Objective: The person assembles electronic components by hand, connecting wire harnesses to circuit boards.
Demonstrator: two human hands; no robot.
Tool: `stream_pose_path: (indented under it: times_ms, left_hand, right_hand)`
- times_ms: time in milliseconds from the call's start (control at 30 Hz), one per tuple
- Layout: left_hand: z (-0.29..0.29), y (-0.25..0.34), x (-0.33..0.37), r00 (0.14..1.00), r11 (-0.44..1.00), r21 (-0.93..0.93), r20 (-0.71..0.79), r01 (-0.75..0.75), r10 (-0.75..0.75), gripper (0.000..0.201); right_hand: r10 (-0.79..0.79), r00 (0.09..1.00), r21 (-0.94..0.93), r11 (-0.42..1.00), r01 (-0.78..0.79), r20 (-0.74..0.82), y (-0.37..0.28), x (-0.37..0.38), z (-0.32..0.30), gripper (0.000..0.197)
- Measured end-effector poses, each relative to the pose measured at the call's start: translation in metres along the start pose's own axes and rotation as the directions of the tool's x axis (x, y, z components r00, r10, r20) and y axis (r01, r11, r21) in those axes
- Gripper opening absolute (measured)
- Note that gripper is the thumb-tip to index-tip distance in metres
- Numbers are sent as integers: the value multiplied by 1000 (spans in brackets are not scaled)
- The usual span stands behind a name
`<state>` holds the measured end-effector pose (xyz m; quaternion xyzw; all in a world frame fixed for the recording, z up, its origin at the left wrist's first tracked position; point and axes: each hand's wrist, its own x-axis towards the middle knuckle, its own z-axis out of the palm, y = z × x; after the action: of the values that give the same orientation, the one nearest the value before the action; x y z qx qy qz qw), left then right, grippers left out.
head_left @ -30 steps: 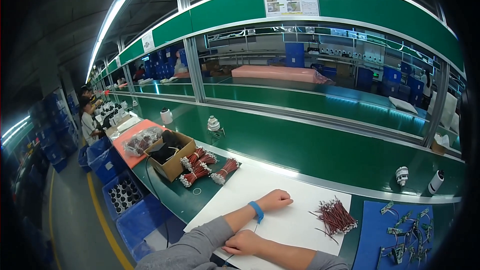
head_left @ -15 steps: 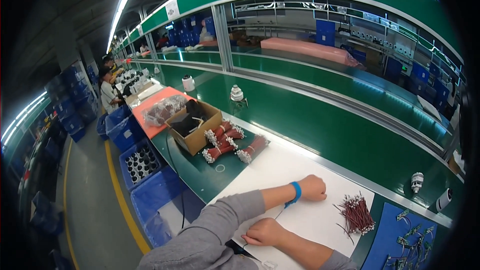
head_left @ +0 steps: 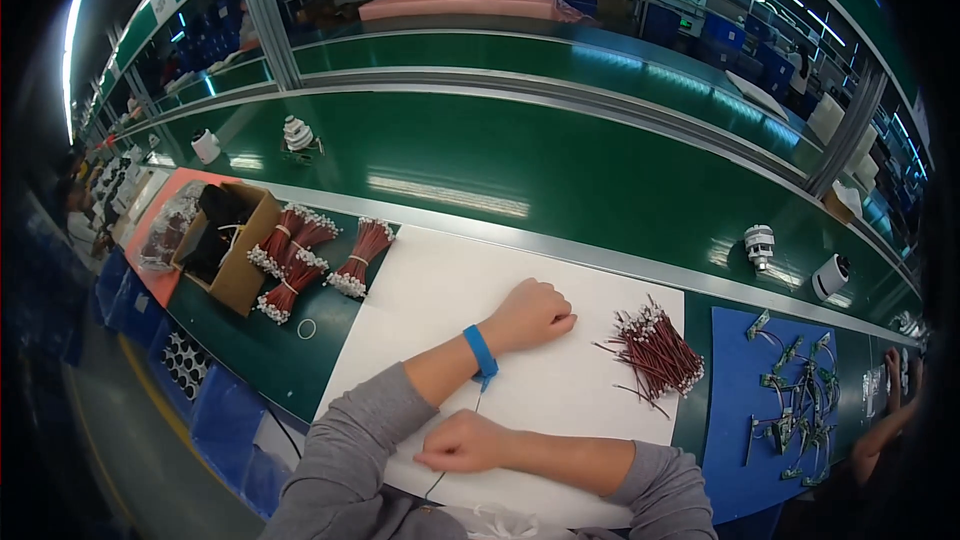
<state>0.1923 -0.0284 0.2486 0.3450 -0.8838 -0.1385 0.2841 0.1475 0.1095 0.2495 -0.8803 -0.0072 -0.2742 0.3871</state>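
Observation:
My left hand (head_left: 525,318) is closed in a loose fist over the white sheet (head_left: 430,270), with nothing visible in it. A blue wrist strap (head_left: 480,350) circles that wrist, and a thin cord (head_left: 478,402) runs down from it. Closer to my body, my right hand (head_left: 465,442) is closed around this cord, which comes out again below the fingers. To the right of my left hand lies a loose pile of dark red wires (head_left: 655,350) with white connectors, on the sheet's right part.
Tied wire bundles (head_left: 362,255) and a cardboard box (head_left: 250,265) holding black items stand left. On the right, a blue mat (head_left: 735,420) carries small wired green circuit boards (head_left: 800,410). White devices (head_left: 760,245) stand beyond the metal rail. Another person's arm (head_left: 885,430) reaches in at far right.
The view has swung right, bringing the whole blue mat and another person's arm into sight. Both my hands stay closed, the right one still at the cord.

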Motion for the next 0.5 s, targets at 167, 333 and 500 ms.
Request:
stream_pose_path:
  times_ms: [167,333,500]
  left_hand:
    - [3,-3,-4,999,999,-44,-41,15,-16,29]
    - [-7,5,-6,1000,999,-48,-18,15,-16,29]
    - [-10,15,-11,998,999,-49,-65,-1,-2,30]
  right_hand:
    - [472,880,982,128,-135,59,25,0,-20,45]
    - [259,951,943,-322,-79,168,25,-2,-28,46]
    - [277,945,920,-388,-56,174,11,0,-24,46]
